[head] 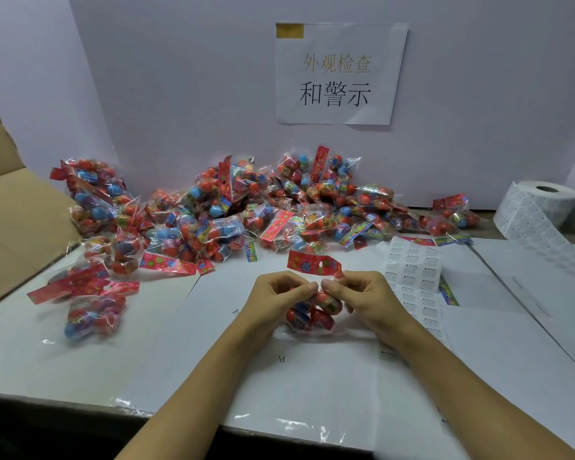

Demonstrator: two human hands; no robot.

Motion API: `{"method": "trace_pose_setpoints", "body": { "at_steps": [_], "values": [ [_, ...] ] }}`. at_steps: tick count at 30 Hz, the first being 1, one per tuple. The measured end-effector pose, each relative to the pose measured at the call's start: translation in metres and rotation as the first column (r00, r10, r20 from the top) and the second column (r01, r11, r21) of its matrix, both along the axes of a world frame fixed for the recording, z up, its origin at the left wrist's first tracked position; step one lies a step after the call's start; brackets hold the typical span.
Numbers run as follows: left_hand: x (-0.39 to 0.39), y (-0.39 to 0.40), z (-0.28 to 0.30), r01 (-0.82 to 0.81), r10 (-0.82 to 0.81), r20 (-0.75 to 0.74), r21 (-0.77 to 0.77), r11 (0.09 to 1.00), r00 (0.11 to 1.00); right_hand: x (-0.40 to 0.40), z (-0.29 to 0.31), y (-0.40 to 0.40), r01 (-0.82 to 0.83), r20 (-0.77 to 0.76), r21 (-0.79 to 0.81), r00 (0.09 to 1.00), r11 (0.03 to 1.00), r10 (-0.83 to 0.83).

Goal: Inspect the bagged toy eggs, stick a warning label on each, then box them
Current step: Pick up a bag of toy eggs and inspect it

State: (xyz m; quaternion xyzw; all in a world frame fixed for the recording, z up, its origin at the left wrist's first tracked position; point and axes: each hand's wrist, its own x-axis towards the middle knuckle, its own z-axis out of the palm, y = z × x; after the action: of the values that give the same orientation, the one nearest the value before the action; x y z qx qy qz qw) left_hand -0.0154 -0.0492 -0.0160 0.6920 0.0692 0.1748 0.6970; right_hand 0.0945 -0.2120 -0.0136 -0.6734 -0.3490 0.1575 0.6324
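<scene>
Both hands hold one bag of toy eggs [312, 313] at the centre of the tabletop [180, 353]. The left hand [276, 300] and the right hand [362, 298] each close a narrow pinch grip on the upper part of the clear bag, thumb tips nearly meeting just below the red header card [312, 262], which stands up behind the fingers. The lower end of the bag rests on or just above the surface; contact cannot be confirmed. Judged step: inspection or label pressing on this bag; whether a label is already applied cannot be told. The next move calls for either peeling a sticker from the label sheet [415, 277], which lies just beside the right hand, or transferring the bag to the cardboard box [17, 220] at the left edge. The label roll [541, 207] stands well apart at the far right. The pile of bagged eggs [246, 210] fills the rear of the tabletop against the wall, under a paper sign [339, 74]. Loose bags [93, 313] lie between the hands and the box, so a leftward transfer should pass over or in front of them. The near edge and the area right of the sheet offer open room.
</scene>
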Motion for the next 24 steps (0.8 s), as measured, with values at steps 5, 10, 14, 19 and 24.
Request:
{"method": "trace_pose_setpoints", "body": {
  "at_steps": [5,10,14,19,24],
  "values": [
    [0.000,0.000,-0.002,-0.025,0.026,-0.023,0.030,0.999,0.999,0.000,0.000,-0.001,0.032,-0.030,-0.031,0.999,0.999,-0.033],
    [0.005,-0.001,-0.004,-0.076,0.081,-0.088,0.058,0.995,0.993,-0.001,0.006,0.000,0.152,-0.113,-0.051,0.981,0.987,-0.157],
    [0.004,-0.001,-0.010,-0.224,0.222,0.046,0.360,0.906,0.974,0.005,0.011,-0.002,0.304,-0.155,0.091,0.945,0.948,-0.288],
    [-0.003,-0.016,-0.008,-0.309,0.051,0.364,0.702,0.642,0.930,0.011,0.013,-0.004,0.430,-0.258,0.143,0.886,0.891,-0.386],
    [-0.008,-0.042,-0.003,-0.034,-0.394,0.139,0.964,0.263,0.908,0.012,0.016,-0.006,0.451,-0.262,0.181,0.878,0.874,-0.400]
  ]
}}
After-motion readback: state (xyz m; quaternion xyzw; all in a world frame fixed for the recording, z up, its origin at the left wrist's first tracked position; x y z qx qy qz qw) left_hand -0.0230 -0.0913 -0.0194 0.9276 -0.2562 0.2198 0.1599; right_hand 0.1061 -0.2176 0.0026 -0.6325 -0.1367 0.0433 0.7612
